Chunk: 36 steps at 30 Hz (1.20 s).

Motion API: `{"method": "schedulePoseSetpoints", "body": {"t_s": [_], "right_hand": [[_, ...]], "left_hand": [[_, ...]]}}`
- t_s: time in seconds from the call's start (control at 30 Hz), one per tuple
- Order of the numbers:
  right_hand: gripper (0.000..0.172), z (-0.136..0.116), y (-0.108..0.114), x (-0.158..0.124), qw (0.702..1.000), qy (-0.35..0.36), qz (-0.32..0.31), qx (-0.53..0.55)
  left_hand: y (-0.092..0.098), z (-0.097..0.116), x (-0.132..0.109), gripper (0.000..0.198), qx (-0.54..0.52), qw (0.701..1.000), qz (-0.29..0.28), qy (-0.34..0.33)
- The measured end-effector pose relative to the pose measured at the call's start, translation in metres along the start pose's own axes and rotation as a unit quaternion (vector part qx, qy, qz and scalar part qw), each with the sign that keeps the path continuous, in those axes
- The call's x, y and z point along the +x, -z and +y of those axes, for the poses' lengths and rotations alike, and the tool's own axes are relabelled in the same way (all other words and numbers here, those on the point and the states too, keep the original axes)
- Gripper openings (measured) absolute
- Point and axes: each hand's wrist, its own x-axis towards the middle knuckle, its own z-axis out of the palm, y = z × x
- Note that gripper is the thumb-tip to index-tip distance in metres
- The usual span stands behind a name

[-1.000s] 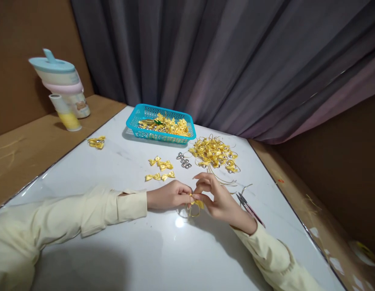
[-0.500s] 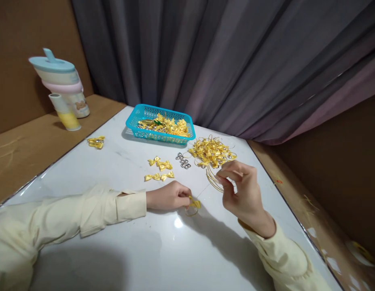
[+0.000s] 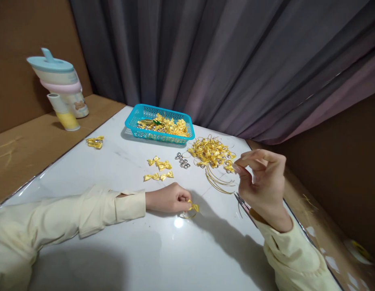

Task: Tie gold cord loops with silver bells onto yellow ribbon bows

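Note:
My left hand (image 3: 169, 199) rests on the white table (image 3: 120, 161), its fingers closed on a small yellow ribbon bow (image 3: 193, 207) with a thin gold loop under it. My right hand (image 3: 261, 182) is raised to the right, thumb and forefinger pinched together on what looks like a fine thread that I can barely see. It hovers near a heap of yellow bows with gold cords (image 3: 212, 153). Several loose gold cords (image 3: 217, 182) lie below that heap.
A blue plastic basket (image 3: 159, 123) of yellow bows stands at the back. A few bows (image 3: 159, 169) and small silver pieces (image 3: 183, 160) lie mid-table, another bow (image 3: 95, 142) at the left edge. Scissors (image 3: 242, 202) lie under my right wrist. A pastel tumbler (image 3: 61, 87) stands far left.
My right hand left the bow, rising up and away to the right with its fingers pinched. My left hand stayed in place, still holding the bow on the table.

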Motion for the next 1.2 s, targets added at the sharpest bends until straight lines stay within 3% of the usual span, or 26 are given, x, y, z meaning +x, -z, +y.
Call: {"method": "schedulePoseSetpoints", "body": {"t_s": [0.13, 0.2, 0.27, 0.33, 0.43, 0.5, 0.57, 0.7, 0.9, 1.07, 1.2], "right_hand": [[0.028, 0.014, -0.005, 0.003, 0.998, -0.059, -0.036, 0.010], [0.029, 0.022, -0.013, 0.003, 0.990, -0.129, -0.047, 0.042], [0.035, 0.027, -0.022, 0.000, 0.964, -0.236, -0.050, 0.115], [0.041, 0.029, -0.032, -0.003, 0.907, -0.356, -0.055, 0.218], [0.033, 0.027, -0.044, -0.009, 0.766, -0.523, -0.060, 0.368], [0.020, 0.027, -0.049, -0.011, 0.673, -0.596, -0.065, 0.434], [0.015, 0.028, -0.053, -0.013, 0.625, -0.627, -0.071, 0.459], [0.014, 0.036, -0.060, -0.016, 0.613, -0.634, -0.081, 0.464], [0.010, 0.044, -0.064, -0.017, 0.631, -0.606, -0.090, 0.475], [0.027, 0.038, -0.055, -0.016, 0.653, -0.576, -0.092, 0.483], [0.036, 0.031, -0.041, -0.022, 0.651, -0.583, -0.114, 0.472]], "left_hand": [[0.000, 0.000, -0.001, 0.018, 0.016, 1.000, -0.016, -0.021], [-0.001, 0.000, -0.001, 0.018, 0.015, 0.999, -0.023, -0.023], [-0.001, 0.000, -0.001, 0.017, 0.008, 0.999, -0.030, -0.021], [-0.001, -0.001, 0.000, 0.016, 0.005, 0.999, -0.033, -0.018], [-0.001, 0.000, 0.000, 0.016, 0.008, 0.999, -0.034, -0.015], [0.000, 0.000, 0.000, 0.017, 0.010, 0.999, -0.036, -0.015], [0.000, 0.001, 0.000, 0.019, 0.013, 0.999, -0.036, -0.015], [0.000, 0.003, 0.000, 0.020, 0.016, 0.999, -0.038, -0.015], [-0.001, 0.002, 0.000, 0.019, 0.020, 0.999, -0.040, -0.022], [-0.001, 0.000, 0.000, 0.017, 0.019, 0.999, -0.037, -0.013], [-0.001, 0.000, 0.001, 0.017, 0.032, 0.999, -0.027, -0.007]]}}
